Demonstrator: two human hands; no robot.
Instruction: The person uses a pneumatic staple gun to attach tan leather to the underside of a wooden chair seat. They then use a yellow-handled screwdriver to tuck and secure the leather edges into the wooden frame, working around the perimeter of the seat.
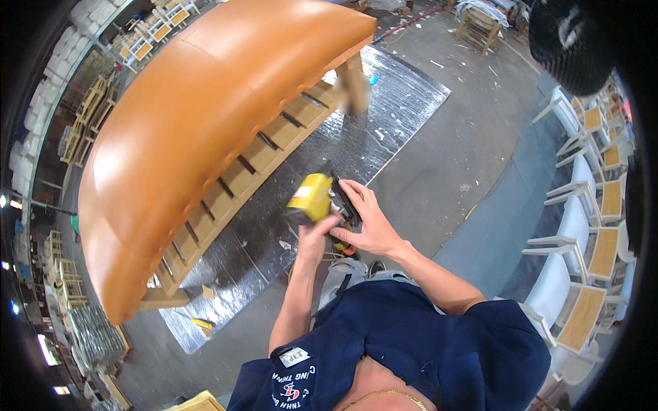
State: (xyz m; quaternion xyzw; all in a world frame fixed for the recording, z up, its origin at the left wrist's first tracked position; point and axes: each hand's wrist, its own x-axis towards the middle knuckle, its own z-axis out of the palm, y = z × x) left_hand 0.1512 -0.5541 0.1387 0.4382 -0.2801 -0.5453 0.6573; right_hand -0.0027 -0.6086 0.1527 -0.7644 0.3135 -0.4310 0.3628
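A yellow and black power tool (313,198) is held in front of me, above the floor. My left hand (317,236) grips it from below, near the handle. My right hand (364,218) rests on its black rear part, fingers spread over it. Just left of the tool stands a long bench with an orange-brown leather seat (205,116) on a slatted wooden frame (240,178), tipped so its underside faces me. The bench stands on a silver foil sheet (370,130).
A row of white chair frames with wooden seats (582,253) runs along the right. More wooden chair frames (86,116) are stacked at far left. A grey mat (493,219) lies on the concrete floor to my right. Small scraps litter the foil sheet.
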